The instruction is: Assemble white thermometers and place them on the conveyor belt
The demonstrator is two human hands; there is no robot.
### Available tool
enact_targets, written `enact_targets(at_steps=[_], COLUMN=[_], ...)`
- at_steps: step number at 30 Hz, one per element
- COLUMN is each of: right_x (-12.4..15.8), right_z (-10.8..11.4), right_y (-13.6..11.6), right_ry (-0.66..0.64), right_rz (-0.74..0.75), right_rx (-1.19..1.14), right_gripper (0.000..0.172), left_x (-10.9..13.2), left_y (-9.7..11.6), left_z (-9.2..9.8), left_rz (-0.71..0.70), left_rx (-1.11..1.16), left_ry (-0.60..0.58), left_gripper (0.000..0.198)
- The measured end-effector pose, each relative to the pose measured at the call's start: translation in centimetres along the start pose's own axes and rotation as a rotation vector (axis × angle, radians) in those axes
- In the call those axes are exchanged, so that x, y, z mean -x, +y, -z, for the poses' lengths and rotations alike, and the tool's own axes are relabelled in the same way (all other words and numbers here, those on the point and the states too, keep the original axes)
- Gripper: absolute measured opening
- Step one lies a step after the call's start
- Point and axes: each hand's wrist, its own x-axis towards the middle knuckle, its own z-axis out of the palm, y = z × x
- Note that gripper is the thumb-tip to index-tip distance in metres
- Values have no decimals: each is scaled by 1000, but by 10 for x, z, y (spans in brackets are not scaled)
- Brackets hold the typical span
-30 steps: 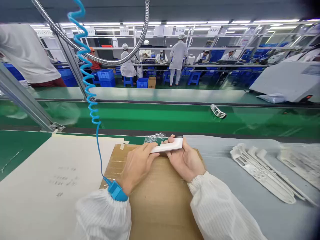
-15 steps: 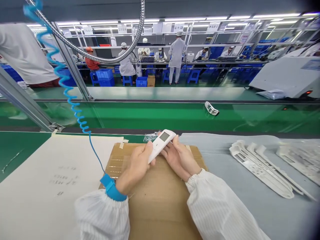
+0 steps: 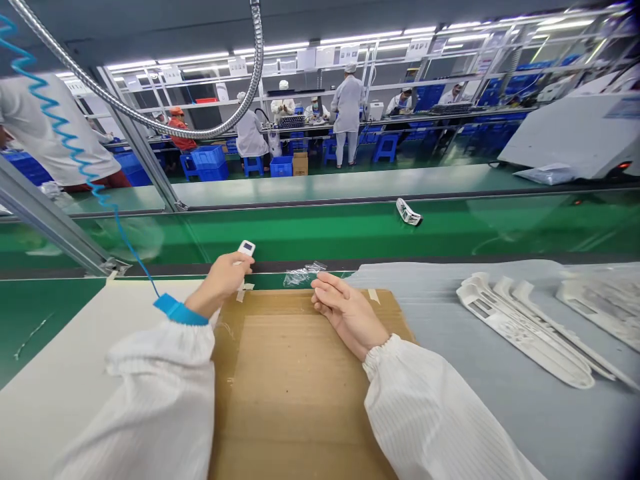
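Observation:
My left hand, with a blue wrist strap above its cuff, is closed around a white handheld device with a small dark screen. It reaches to the near edge of the green belt; the device's screen end shows past the fingers and the rest is covered by the hand. My right hand hovers over the cardboard sheet, its fingers loosely bent and nothing seen in them. Just beyond its fingertips lie small crumpled clear plastic pieces.
On the green belt lies a small white part. Long white plastic housings rest on the grey mat at right. A blue coiled cord runs from the wrist strap; a metal hose hangs overhead. Co-workers sit and stand across the belt.
My left hand has carried the white device from above the cardboard, forward and left to the belt's edge. My right hand has come off the device and stays over the cardboard.

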Motion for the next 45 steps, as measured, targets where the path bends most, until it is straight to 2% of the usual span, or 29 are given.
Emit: enact_targets(at_steps=[2, 5, 7, 9, 13, 17, 20, 23, 25, 28, 33, 37, 39, 41, 43, 45], right_x=[0, -2, -3, -5, -8, -8, -10, -13, -15, -16, -13, -13, -13, -12, -12, -12], right_z=[0, 0, 1, 2, 2, 0, 4, 11, 15, 16, 11, 9, 9, 9, 9, 9], right_y=[1, 1, 0, 0, -1, -1, -3, -7, -8, -10, -11, -11, -11, -11, -10, -10], right_ry=[-4, 20, 66, 122, 192, 194, 222, 226, 216, 218, 229, 231, 225, 214, 200, 193], right_rz=[-5, -9, -11, -16, -10, 12, 35, 80, 102, 108, 69, 58, 59, 64, 68, 66], right_rx=[-12, -43, -95, -156, -218, -220, -248, -251, -253, -275, -295, -284, -263, -244, -240, -239], right_gripper=[36, 40, 41, 39, 36, 36, 39, 41, 42, 42, 41, 40, 39, 39, 38, 38], left_x=[-29, -55, -58, -52, -21, 5, 12, 11, 10, 9, 20, 37, 42, 43, 39, 32], left_y=[-4, -7, -8, -6, 6, 27, 40, 44, 43, 39, 25, 3, -7, -11, -8, 1], left_z=[13, 22, 20, 13, -16, -59, -89, -105, -104, -91, -65, -57, -56, -54, -52, -51], left_rz=[10, -15, -47, -105, -304, -506, -604, -642, -613, -534, -512, -482, -442, -401, -383, -381], left_rx=[-133, -308, -414, -494, -553, -533, -509, -503, -498, -499, -575, -528, -446, -354, -286, -245], left_ry=[44, 136, 201, 221, 91, -60, -80, -70, -44, -10, -95, -117, -71, 26, 109, 117], left_gripper=[23, 39, 47, 43, 24, 25, 30, 17, 14, 21, 23, 37, 37, 30, 21, 18])
